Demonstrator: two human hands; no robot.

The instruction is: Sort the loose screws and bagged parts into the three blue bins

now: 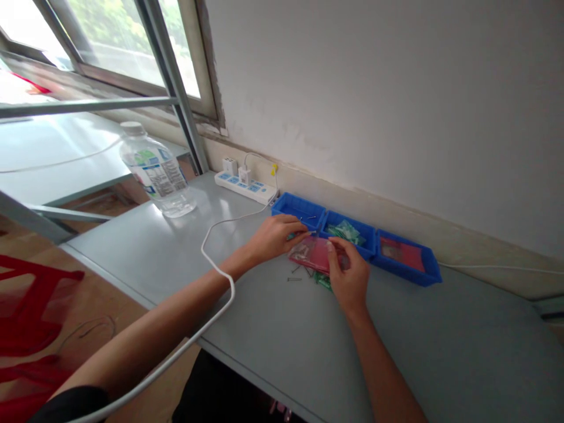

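Head view. The right hand (pixel 352 276) pinches the right end of a clear bag with red backing (pixel 318 251) between thumb and fingers, holding it just in front of the blue bins. The left hand (pixel 275 238) is at the bag's upper left, thumb and forefinger closed on a small slender piece (pixel 312 233), too small to identify. Loose screws (pixel 294 279) and a green packet (pixel 323 281) lie on the grey table (pixel 273 329). Behind: left bin (pixel 291 203), middle bin (pixel 368 253) with green packets (pixel 346 232), right bin (pixel 432 271) with a red packet (pixel 403 254).
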